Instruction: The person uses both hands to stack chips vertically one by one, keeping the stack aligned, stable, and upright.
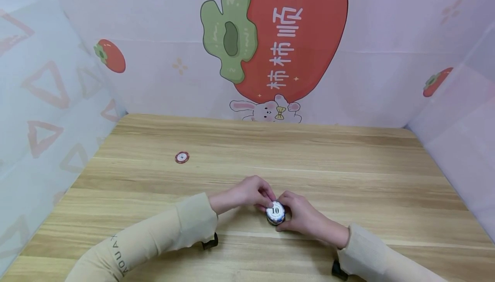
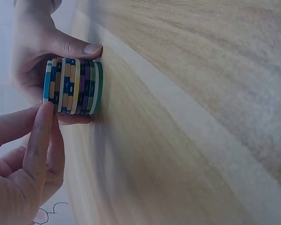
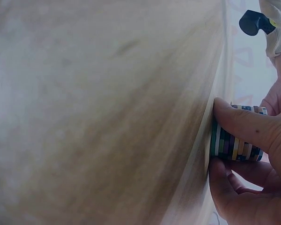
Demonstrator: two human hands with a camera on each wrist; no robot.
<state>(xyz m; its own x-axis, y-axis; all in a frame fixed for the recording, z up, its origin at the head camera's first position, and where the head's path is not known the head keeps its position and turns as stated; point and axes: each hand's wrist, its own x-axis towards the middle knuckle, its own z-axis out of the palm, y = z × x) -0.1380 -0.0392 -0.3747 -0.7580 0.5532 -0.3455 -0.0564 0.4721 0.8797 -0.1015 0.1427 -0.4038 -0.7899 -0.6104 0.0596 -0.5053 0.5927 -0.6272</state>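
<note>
A stack of several poker chips point(image 2: 77, 89) in mixed colours stands on the wooden table, its lowest chip green. On top lies a white-faced chip marked 10 point(image 1: 276, 212). My right hand point(image 1: 305, 215) grips the stack from the right, thumb on the near side and fingers round the far side, low down by the table. From the left, my left hand point(image 1: 252, 192) pinches the top chip at its edge between thumb and fingers. In the left wrist view its fingertips point(image 2: 46, 108) sit right at the top chip's rim.
A single red poker chip point(image 1: 182, 157) marked 5 lies flat farther back on the left of the table point(image 1: 348, 157). Printed cloth walls point(image 1: 154, 84) rise behind the table and on both sides. Black wrist mounts point(image 1: 210, 242) hang below the sleeves.
</note>
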